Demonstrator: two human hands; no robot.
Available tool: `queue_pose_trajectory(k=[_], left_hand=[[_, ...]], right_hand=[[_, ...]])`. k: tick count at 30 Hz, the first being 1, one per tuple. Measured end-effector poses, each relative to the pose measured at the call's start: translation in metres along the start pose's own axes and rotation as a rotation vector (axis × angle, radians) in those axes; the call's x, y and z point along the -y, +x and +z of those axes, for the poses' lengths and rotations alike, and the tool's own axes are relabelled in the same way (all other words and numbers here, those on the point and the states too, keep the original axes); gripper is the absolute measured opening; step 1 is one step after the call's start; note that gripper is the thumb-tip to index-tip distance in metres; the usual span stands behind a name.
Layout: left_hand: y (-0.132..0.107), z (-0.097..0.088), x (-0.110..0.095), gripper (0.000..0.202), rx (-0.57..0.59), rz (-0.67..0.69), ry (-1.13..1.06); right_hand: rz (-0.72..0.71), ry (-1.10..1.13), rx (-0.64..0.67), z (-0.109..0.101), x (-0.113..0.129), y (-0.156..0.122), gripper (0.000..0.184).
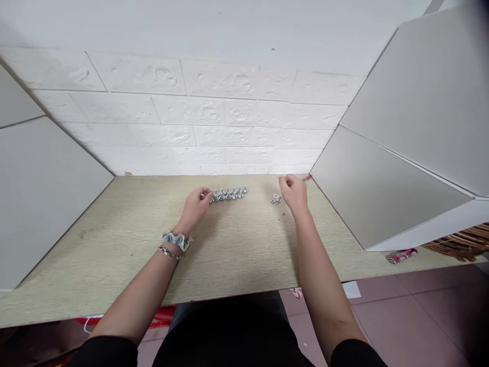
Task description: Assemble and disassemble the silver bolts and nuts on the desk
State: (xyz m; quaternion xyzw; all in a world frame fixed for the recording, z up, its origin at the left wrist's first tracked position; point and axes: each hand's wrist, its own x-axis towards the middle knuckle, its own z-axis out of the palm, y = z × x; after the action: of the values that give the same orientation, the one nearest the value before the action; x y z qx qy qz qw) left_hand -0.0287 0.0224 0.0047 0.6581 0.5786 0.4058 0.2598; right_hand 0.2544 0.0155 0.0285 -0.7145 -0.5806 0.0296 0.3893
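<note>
Two rows of silvery bolts [228,194] with washers stand upright on the wooden tabletop [237,244]. At their left end is my left hand [196,205], its thumb and fingers pinched around a bolt that they partly hide. My right hand [294,192] is raised a little above the tabletop on the right, fingers curled in and pressed together. Whatever it may hold is hidden. Just beside it lie a flat washer [275,196], a nut [272,201] and a loose bolt [279,199].
A white brick-patterned wall [214,112] closes off the back. Pale panels [393,188] rise at both sides. A red battery [402,256] lies by the front right edge near a wicker basket [460,242]. A small red item [306,178] lies behind my right hand.
</note>
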Motion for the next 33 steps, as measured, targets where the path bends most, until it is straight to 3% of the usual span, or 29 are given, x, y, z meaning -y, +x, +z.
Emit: queue_pose_trajectory(k=[4, 7, 10, 15, 27, 33], left_hand=[[-0.009, 0.015, -0.008, 0.027, 0.19, -0.14, -0.545], [-0.013, 0.022, -0.009, 0.03, 0.212, -0.201, -0.728], [-0.016, 0.024, -0.011, 0.03, 0.242, -0.226, -0.816], [-0.022, 0.028, -0.016, 0.026, 0.363, -0.243, -0.868], [-0.024, 0.027, -0.011, 0.022, 0.474, -0.375, -1.027], [-0.023, 0.029, -0.01, 0.022, 0.469, -0.382, -1.049]], right_hand=[[-0.17, 0.105, 0.235, 0.016, 0.018, -0.014, 0.022], [-0.367, 0.103, 0.39, 0.033, 0.037, -0.032, 0.021], [-0.494, 0.125, 0.385, 0.047, 0.055, -0.05, 0.023], [-0.473, 0.098, 0.378, 0.061, 0.066, -0.065, 0.017], [-0.396, 0.205, 0.466, 0.066, 0.065, -0.063, 0.009], [-0.447, 0.208, 0.417, 0.063, 0.065, -0.065, 0.011]])
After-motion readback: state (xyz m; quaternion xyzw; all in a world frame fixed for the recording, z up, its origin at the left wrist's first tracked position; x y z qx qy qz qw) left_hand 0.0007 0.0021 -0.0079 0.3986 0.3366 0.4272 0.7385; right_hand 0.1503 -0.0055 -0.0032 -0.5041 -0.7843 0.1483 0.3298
